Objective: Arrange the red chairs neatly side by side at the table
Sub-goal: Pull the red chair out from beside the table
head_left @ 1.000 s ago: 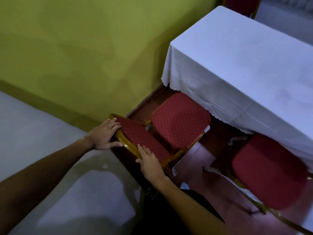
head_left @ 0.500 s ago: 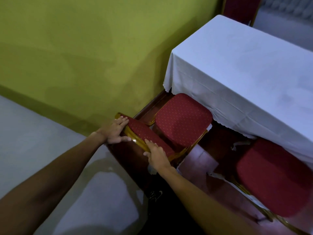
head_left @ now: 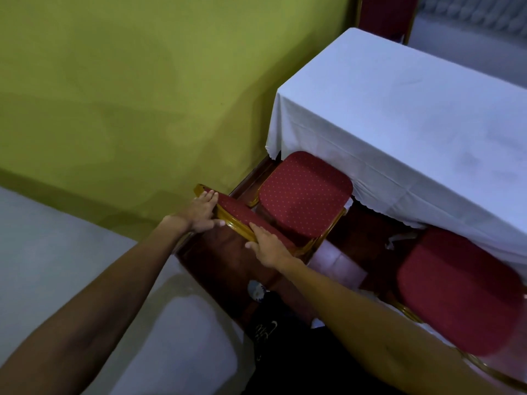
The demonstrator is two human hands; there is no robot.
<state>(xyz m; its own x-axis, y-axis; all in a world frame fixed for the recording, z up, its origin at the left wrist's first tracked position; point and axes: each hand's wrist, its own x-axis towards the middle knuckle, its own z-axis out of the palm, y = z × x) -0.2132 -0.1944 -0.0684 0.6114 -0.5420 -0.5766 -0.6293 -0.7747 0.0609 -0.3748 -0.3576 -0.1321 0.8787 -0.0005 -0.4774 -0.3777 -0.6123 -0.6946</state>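
The white cloth [head_left: 370, 178] hid the desk's [head_left: 413, 95] legs. The right red chair [head_left: 456, 292] was blurred, its gold frame cut off by the edge. The far chair [head_left: 385, 15] was cropped at the top.

Yellow-green wall [head_left: 114, 95] above pale grey floor [head_left: 42, 252], dim indoor light.
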